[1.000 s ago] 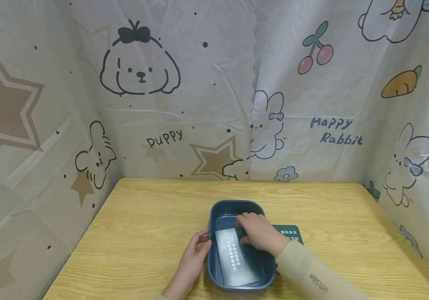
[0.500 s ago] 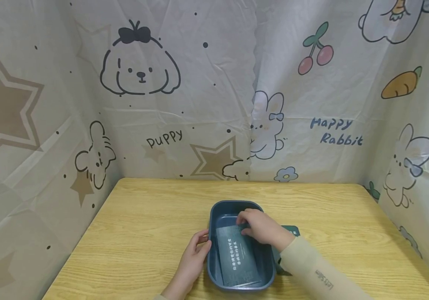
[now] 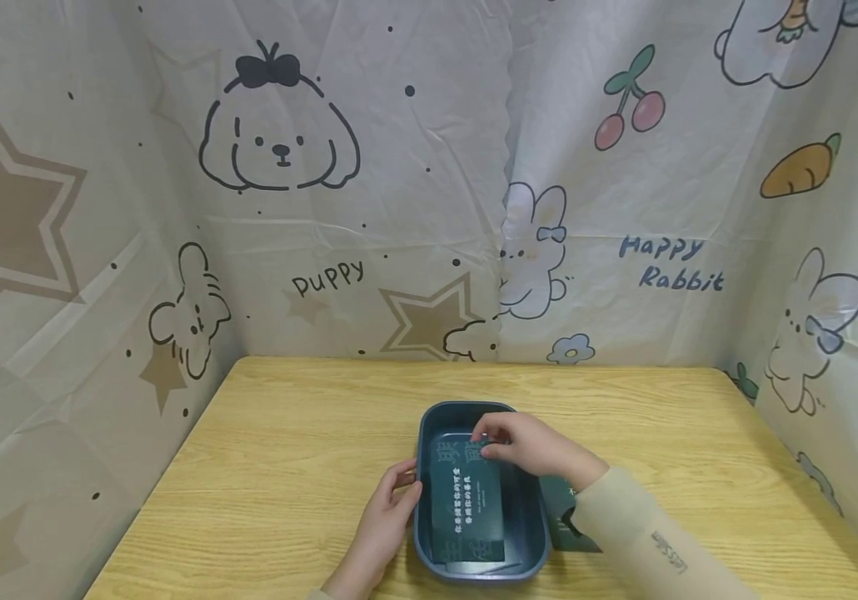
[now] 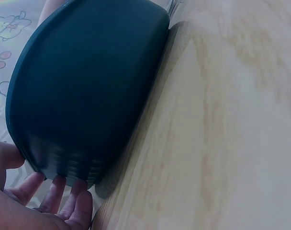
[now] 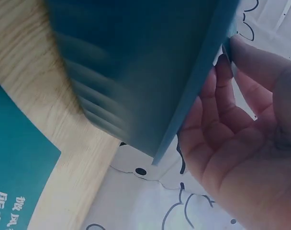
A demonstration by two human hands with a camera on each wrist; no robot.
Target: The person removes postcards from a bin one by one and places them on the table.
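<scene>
A dark blue rectangular box stands on the table with its long side pointing away from me. Inside it, a dark green card with white writing lies over at least one more card, whose edge shows below it. My right hand reaches over the right rim and pinches the card's far right corner between thumb and fingers. In the right wrist view, a teal sliver shows at the fingertips. My left hand rests its fingertips and thumb against the box's left outer wall, also visible in the left wrist view.
Beside the box on the right lies another green card, partly under my right arm. The light wooden table ends at a patterned cloth that hangs behind and on both sides.
The green card has gone from tilted and glossy to flatter and straighter in the box, shifting slightly away from me. My right hand has moved a little rightward and away; my left hand stays put.
</scene>
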